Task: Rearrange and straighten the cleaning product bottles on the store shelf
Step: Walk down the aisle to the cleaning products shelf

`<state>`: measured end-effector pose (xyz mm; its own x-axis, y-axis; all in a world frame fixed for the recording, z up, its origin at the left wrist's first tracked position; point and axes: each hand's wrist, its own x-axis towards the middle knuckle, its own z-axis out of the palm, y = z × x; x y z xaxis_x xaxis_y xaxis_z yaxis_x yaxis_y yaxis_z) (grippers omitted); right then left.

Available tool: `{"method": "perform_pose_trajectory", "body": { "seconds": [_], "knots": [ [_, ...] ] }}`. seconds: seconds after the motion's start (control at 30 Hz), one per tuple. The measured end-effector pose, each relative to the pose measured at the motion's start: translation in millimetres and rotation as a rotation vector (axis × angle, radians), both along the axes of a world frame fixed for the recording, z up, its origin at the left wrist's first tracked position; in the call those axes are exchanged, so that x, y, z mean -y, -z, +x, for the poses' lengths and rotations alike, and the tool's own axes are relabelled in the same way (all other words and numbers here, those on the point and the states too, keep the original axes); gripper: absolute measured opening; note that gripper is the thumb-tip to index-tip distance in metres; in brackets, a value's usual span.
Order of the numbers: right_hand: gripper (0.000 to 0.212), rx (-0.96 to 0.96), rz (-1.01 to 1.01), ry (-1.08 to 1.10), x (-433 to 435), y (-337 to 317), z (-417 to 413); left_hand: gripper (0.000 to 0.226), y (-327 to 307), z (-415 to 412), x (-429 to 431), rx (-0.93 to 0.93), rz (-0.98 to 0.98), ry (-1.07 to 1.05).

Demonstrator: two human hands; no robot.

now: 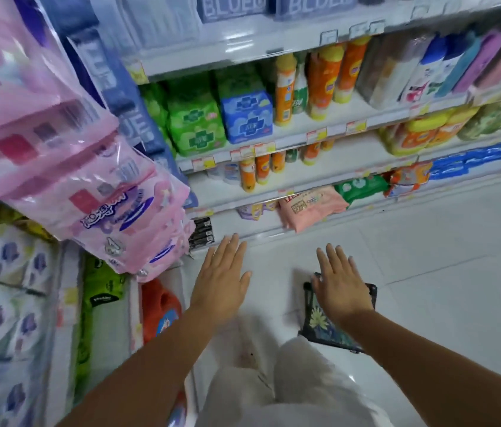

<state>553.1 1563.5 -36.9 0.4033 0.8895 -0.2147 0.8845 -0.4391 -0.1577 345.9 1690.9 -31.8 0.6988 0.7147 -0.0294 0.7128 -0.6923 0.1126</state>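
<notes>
Orange and yellow cleaning bottles (323, 81) stand upright on an upper shelf, with a green bottle (300, 94) between them. Smaller orange bottles (247, 174) line the shelf below. A red jug (160, 309) sits low on the left shelving. My left hand (221, 278) is stretched out flat over the white floor with fingers apart and holds nothing. My right hand (341, 282) is also flat and spread, hovering above a dark flowered bag (326, 328) on the floor. Both hands are well below the bottle shelves.
Pink plastic-wrapped packs (95, 192) hang at the left. Green and blue packets (221, 118) fill the shelf beside the bottles. Tissue packs (6, 288) sit at the lower left. A pink packet (310, 208) lies on the bottom shelf. White tiled floor (443, 272) spreads to the right.
</notes>
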Motion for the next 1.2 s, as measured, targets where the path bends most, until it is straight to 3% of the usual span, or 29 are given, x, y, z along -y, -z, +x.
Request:
{"method": "perform_pose_trajectory", "body": {
  "seconds": [0.2,0.3,0.53,0.7,1.07,1.2],
  "knots": [
    [0.079,0.037,-0.013,-0.009,-86.0,0.6,29.6,0.059,2.4,38.7,-83.4,-0.036,0.013,0.002],
    [0.063,0.1,0.005,0.002,-124.5,7.6,55.9,0.059,3.5,65.3,-119.5,-0.056,-0.003,-0.007],
    [0.058,0.088,0.016,0.045,-186.1,7.7,103.0,0.059,2.7,121.1,-176.8,-0.015,-0.012,0.022],
    [0.07,0.114,0.047,0.089,-212.7,9.9,124.7,0.061,11.7,144.0,-213.1,-0.011,0.0,0.09],
    [0.067,0.146,0.054,0.07,-234.8,6.3,183.8,0.066,23.7,215.9,-237.2,-0.055,-0.012,0.141],
    [0.063,0.155,0.043,-0.01,-239.1,24.0,236.0,0.055,30.5,258.9,-228.6,0.01,-0.055,0.092]
  ]
}}
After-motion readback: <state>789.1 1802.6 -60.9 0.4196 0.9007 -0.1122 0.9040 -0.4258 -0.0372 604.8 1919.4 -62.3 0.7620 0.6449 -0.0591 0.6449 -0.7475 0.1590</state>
